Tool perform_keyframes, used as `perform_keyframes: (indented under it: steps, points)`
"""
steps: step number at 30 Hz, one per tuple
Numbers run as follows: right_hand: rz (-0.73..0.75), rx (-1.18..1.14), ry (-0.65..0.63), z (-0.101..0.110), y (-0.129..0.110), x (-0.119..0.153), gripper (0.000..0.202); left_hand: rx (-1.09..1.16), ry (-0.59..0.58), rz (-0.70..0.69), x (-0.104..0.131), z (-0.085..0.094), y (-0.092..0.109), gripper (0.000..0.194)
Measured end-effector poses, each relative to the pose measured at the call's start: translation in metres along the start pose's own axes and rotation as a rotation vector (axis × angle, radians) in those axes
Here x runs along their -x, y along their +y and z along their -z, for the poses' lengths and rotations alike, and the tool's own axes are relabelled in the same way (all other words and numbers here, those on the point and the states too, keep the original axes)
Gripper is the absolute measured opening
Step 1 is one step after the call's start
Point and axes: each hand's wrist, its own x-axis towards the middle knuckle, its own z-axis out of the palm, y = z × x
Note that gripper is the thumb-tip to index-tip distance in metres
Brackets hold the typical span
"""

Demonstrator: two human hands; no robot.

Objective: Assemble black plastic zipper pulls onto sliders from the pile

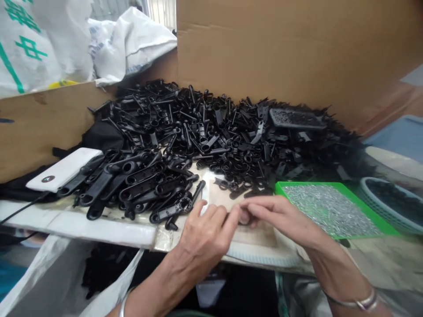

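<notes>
Over the front of the worktable my left hand point(209, 230) is closed, its fingers curled inward and its back toward me. My right hand point(279, 216) meets it from the right, thumb and fingers pressed together near the left index finger. Whatever they pinch is hidden by the fingers; only something small and dark shows between them. Just left of my left hand lies a heap of black plastic lever-like parts point(139, 185) with round ring ends. Beside my right forearm sits a green tray point(358, 204) full of small shiny metal pins.
A large pile of black plastic pieces point(198, 127) rises against a cardboard wall point(280, 53). On it rests a small dark tray point(297, 119). A white power bank point(64, 169) with a cable lies left. A basket point(391, 202) stands right; an open white sack point(56, 273) hangs below.
</notes>
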Motion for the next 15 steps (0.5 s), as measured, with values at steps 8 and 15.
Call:
perform_keyframes:
  steps: [8,15]
  points:
    - [0.063,0.724,0.312,-0.017,0.017,-0.042,0.025,1.405,-0.138,0.857,0.002,0.014,0.002,0.035]
    - [0.031,0.744,0.401,-0.018,0.02,-0.05,0.016,2.04,-0.033,1.211,-0.001,0.01,0.0,0.033]
